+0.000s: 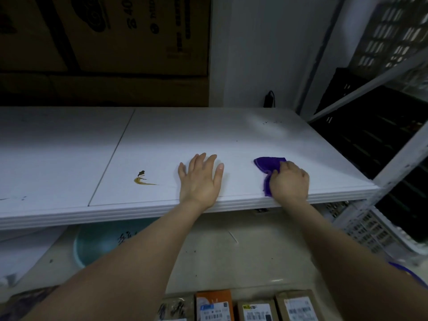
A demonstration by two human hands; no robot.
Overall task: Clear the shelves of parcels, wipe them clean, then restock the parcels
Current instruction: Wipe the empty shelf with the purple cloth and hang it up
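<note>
Where parcels (257, 309) are lying: on the floor at the bottom edge, four side by side, each being cut off by that edge; labels blurring past reading
Basin (99, 242): teal, sitting under the shelf; shelf front and left forearm are hiding most of it; dark writing on it is not coming out readable
Cartons (115, 42): standing behind the shelf in shadow; print blurring, tops running out of view
Crates (370, 135): dark, sitting at the right behind the rack posts; detail is sinking into the dark
Shelf (162, 140): white, bearing both hands, the cloth and a stain
Stain (143, 179): yellow-brown with a dark blot, lying left of the left hand, well apart from the cloth
Left hand (200, 181): pressing flat, palm down; fingers straight and spread, holding nothing
Right hand (289, 184): curling its fingers over the cloth and gripping it; fingertips are hiding in the folds
Cloth (268, 166): purple, lying on the shelf near the front right; bunching out ahead and left of the right knuckles; a strip is trailing along the thumb side to the front edge; the rest is hiding under the palm
</note>
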